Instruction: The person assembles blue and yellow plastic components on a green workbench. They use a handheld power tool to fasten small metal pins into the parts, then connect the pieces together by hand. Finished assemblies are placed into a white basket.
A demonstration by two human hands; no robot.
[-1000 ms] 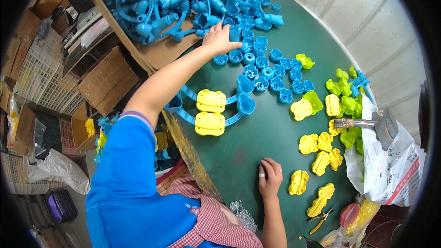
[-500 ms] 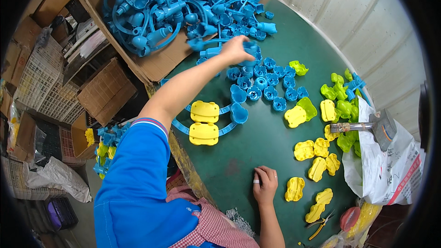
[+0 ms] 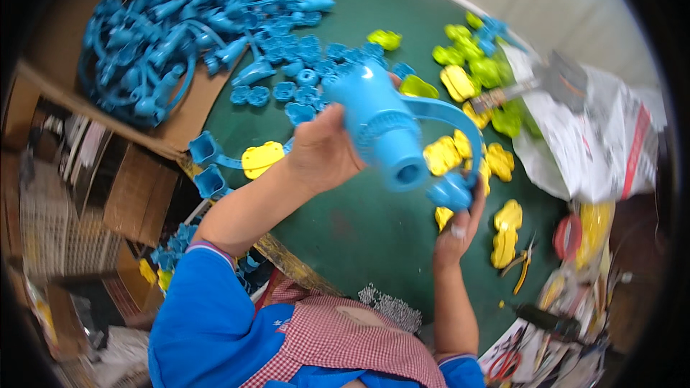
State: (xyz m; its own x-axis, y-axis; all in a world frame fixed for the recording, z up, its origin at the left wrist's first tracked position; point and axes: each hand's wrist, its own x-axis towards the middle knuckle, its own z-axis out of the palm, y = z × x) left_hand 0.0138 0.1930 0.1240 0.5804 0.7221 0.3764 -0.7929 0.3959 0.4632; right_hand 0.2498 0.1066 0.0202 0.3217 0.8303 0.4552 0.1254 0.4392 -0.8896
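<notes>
Far left, a cardboard box (image 3: 50, 57) lies open, heaped with tangled blue plastic parts (image 3: 165, 21), apparently as a supply within arm's reach. Just right of its edge, on the green tabletop (image 3: 359, 237), sits a blue frame with a yellow insert (image 3: 262, 159) fitted in it, looking like a finished piece set aside. Small blue rings and caps (image 3: 302, 75) are scattered above it.

Centre now: the left hand (image 3: 327, 154) is wrapped around the body of a big blue plastic piece (image 3: 384, 133), fingers curled tight behind it, holding it up off the tabletop with its round open mouth tilted towards the camera, a good angle for looking inside. A curved blue strap arcs off it down to a rounded blue end-piece (image 3: 449, 192), and the right hand (image 3: 460, 226) meets that from below, fingers closed around it, steadying the loose end.

Further right, yellow moulded shapes (image 3: 503, 226) lie flat in a loose group, green ones (image 3: 478, 57) beyond. At the far right, a crumpled white plastic bag (image 3: 611, 144) with a red stripe, and red-handled scissors (image 3: 503, 366) near the lower edge.
</notes>
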